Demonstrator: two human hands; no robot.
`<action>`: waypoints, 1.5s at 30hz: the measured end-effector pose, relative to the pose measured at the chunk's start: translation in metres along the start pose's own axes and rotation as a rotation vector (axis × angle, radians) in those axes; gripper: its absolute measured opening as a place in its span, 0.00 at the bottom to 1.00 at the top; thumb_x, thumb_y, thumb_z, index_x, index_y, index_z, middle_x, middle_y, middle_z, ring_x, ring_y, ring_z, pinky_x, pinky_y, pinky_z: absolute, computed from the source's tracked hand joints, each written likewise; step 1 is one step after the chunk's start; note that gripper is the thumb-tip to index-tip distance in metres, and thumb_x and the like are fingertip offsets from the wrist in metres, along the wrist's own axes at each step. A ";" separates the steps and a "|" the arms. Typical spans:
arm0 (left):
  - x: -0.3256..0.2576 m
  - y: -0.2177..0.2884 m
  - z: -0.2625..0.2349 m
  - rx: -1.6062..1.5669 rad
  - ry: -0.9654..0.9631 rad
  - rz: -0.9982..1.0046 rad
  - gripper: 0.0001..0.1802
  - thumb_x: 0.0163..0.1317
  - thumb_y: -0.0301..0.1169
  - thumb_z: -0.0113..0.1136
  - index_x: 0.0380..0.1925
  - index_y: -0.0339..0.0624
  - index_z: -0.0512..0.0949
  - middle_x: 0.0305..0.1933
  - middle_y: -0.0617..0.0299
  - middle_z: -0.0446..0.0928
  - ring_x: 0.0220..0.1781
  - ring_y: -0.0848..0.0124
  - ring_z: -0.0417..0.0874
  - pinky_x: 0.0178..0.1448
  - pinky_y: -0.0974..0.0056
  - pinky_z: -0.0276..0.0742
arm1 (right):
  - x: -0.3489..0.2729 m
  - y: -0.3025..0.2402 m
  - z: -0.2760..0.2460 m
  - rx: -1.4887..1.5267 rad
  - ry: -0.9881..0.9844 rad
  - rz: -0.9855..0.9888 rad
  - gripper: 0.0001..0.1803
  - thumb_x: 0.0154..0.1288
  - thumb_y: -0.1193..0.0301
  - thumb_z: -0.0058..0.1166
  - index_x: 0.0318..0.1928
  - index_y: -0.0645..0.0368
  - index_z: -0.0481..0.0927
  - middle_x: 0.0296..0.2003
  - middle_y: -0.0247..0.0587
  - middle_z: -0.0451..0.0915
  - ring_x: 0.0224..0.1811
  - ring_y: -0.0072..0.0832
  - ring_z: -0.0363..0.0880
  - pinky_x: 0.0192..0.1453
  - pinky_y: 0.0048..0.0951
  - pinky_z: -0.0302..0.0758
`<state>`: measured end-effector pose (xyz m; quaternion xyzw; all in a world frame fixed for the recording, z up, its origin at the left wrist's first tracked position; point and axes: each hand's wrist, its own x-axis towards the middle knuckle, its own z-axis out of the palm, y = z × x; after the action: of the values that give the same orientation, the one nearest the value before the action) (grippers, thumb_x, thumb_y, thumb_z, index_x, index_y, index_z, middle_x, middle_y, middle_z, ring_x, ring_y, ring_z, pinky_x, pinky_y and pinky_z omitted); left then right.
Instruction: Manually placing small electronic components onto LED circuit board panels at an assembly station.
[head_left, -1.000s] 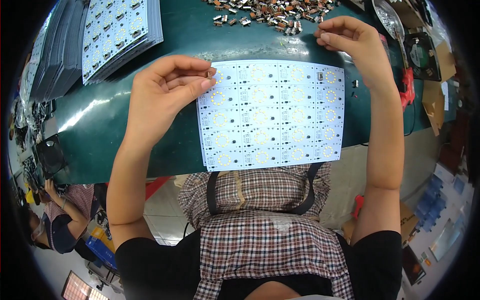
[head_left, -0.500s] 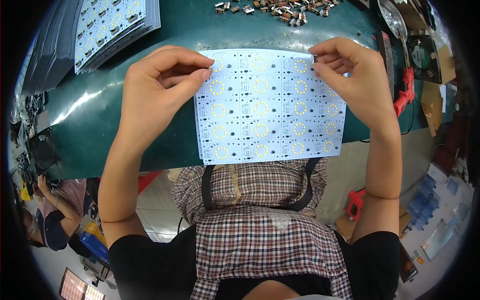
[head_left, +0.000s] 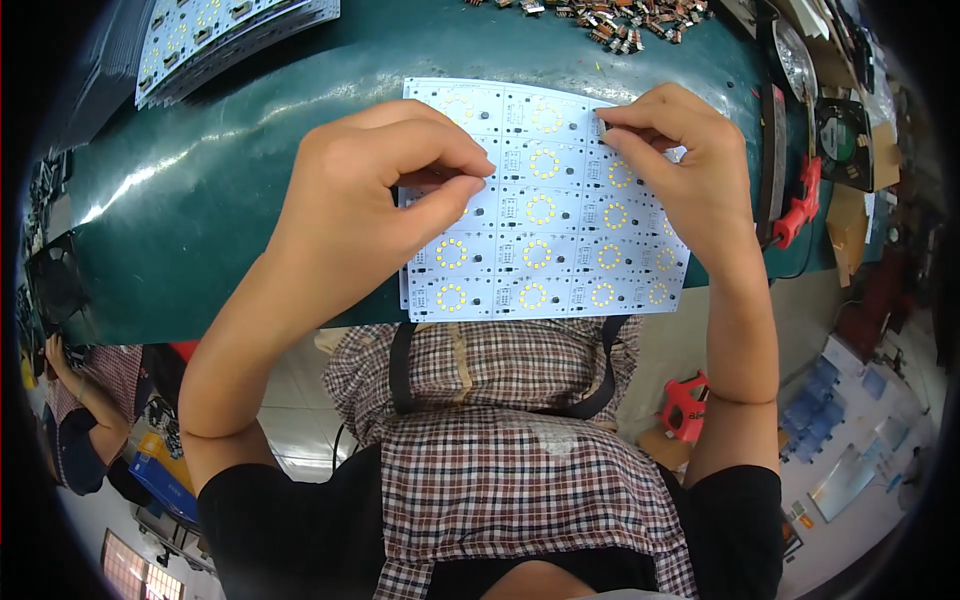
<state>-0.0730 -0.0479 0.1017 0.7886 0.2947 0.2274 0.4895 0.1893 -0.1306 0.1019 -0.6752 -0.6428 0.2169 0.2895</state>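
A white LED circuit board panel [head_left: 535, 275] with rows of yellow LED rings lies at the table's near edge, on what looks like at least one more panel. My left hand [head_left: 385, 190] is over its left part, thumb and forefinger pinched together; whatever they hold, if anything, is too small to make out. Above the panel's upper right, my right hand [head_left: 685, 165] pinches a small electronic component between thumb and forefinger. The fingers cover part of that piece. Both hands hide some of the LED rings beneath them.
Stacked panels [head_left: 235, 45] stand at the back left of the green table [head_left: 200, 250]. Loose small components [head_left: 640, 20] are heaped at the far side. A red-handled tool [head_left: 800, 205] and a black fan [head_left: 843, 140] lie right. Another person [head_left: 90, 420] works at lower left.
My left hand has moved right and nearer, from the panel's upper left edge to over its rings. The right hand has shifted slightly left across the panel. The view has shifted a little.
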 end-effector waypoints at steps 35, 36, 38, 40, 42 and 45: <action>-0.001 -0.011 0.010 0.073 0.009 0.106 0.07 0.58 0.16 0.69 0.37 0.33 0.87 0.42 0.58 0.87 0.37 0.72 0.88 0.39 0.70 0.84 | 0.005 -0.008 -0.002 -0.411 -0.047 -0.239 0.05 0.61 0.76 0.63 0.37 0.63 0.88 0.32 0.44 0.82 0.33 0.41 0.84 0.37 0.39 0.80; -0.001 -0.011 0.010 0.071 0.009 0.108 0.07 0.58 0.16 0.69 0.37 0.33 0.87 0.42 0.58 0.87 0.37 0.72 0.88 0.39 0.70 0.84 | 0.007 -0.006 -0.004 -0.343 -0.041 -0.218 0.05 0.61 0.76 0.64 0.37 0.63 0.88 0.32 0.44 0.83 0.32 0.42 0.85 0.38 0.38 0.80; 0.000 -0.009 0.009 0.077 0.003 0.102 0.08 0.58 0.16 0.69 0.37 0.33 0.87 0.42 0.58 0.87 0.37 0.72 0.88 0.39 0.70 0.84 | 0.009 -0.005 -0.004 -0.272 -0.034 -0.195 0.05 0.60 0.76 0.65 0.36 0.62 0.89 0.31 0.44 0.83 0.32 0.43 0.85 0.38 0.38 0.80; 0.000 -0.009 0.008 0.087 -0.005 0.097 0.08 0.58 0.16 0.69 0.38 0.34 0.88 0.42 0.58 0.87 0.37 0.73 0.88 0.39 0.70 0.84 | 0.010 -0.006 -0.002 -0.160 -0.018 -0.041 0.04 0.59 0.75 0.67 0.34 0.62 0.88 0.30 0.43 0.83 0.32 0.43 0.84 0.39 0.38 0.80; 0.001 -0.008 0.007 0.063 -0.008 0.098 0.08 0.58 0.16 0.69 0.37 0.34 0.88 0.43 0.58 0.87 0.36 0.72 0.88 0.39 0.70 0.84 | 0.008 -0.006 -0.003 -0.227 -0.009 -0.088 0.04 0.59 0.75 0.67 0.34 0.62 0.88 0.30 0.43 0.83 0.32 0.43 0.84 0.38 0.38 0.80; 0.007 -0.008 0.007 0.081 0.033 0.120 0.07 0.58 0.16 0.69 0.37 0.34 0.88 0.41 0.58 0.87 0.36 0.72 0.88 0.39 0.70 0.84 | 0.002 -0.007 0.002 -0.351 0.041 -0.193 0.03 0.59 0.75 0.67 0.32 0.62 0.86 0.30 0.43 0.83 0.31 0.43 0.84 0.36 0.38 0.80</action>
<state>-0.0648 -0.0450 0.0918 0.8201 0.2639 0.2572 0.4377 0.1830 -0.1284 0.1059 -0.6546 -0.7266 0.0591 0.1998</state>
